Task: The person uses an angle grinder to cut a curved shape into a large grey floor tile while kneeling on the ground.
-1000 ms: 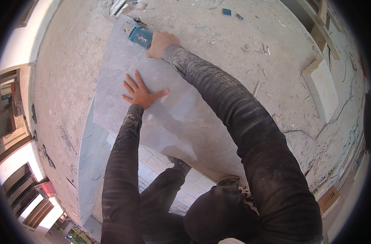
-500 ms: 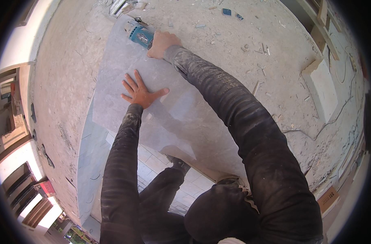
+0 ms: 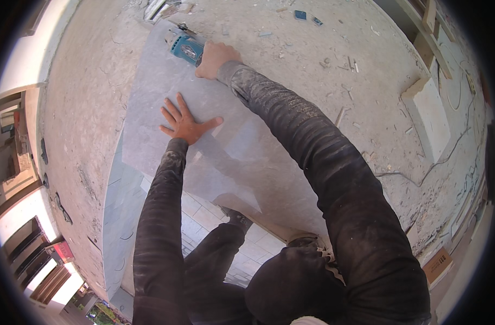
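We find the right hand [image 3: 217, 59] clamped around a grinder [image 3: 187, 50], left hand [image 3: 186, 129] splayed on the slab [image 3: 155, 76] beneath, edge work apparently unfinished.

Dusty concrete floor [image 3: 90, 97], white wall [image 3: 25, 67], bright daylight

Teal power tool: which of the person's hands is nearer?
Right. The right hand grips the teal power tool; the left hand lies spread on the grey slab, away from the tool.

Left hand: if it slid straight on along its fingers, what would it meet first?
Probably just more bare grey slab, then its edge and concrete floor; the teal power tool seems slightly right of that line.
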### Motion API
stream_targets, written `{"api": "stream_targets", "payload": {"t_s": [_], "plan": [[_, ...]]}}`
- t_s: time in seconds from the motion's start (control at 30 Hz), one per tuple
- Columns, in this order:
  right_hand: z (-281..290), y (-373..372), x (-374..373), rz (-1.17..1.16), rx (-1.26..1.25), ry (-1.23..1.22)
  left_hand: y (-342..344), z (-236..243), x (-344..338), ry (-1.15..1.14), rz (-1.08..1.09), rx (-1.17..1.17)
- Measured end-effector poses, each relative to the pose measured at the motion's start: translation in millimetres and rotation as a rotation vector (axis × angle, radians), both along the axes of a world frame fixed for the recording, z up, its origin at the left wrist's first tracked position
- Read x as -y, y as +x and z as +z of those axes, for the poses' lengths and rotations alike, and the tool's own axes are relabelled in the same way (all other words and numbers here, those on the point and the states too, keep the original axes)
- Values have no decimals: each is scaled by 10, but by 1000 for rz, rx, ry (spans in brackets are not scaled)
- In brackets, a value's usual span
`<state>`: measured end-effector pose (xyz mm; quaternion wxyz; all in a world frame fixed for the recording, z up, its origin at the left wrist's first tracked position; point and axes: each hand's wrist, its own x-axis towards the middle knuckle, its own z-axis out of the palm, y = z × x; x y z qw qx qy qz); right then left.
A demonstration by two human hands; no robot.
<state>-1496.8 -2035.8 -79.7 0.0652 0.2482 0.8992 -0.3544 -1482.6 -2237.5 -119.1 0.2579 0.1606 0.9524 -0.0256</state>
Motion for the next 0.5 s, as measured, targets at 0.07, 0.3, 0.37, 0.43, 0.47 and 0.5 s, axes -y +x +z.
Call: {"api": "stream_targets", "payload": {"t_s": [0.07,0.3,0.37,0.43,0.47,0.5], "plan": [[3,12,-1,-1,0,4,-2,-7,4,10,4,3],[7,42,-13,12,11,0,-4,-13,7,22,14,13],[8,56,-14,11,4,2,-2,-10,6,22,14,14],[9,72,-13,8,-7,11,0,-8,8,23,14,16],[10,76,-17,13,0,5,-2,-9,8,22,14,15],[11,80,-20,19,7,-1,-1,-10,10,20,16,15]]}}
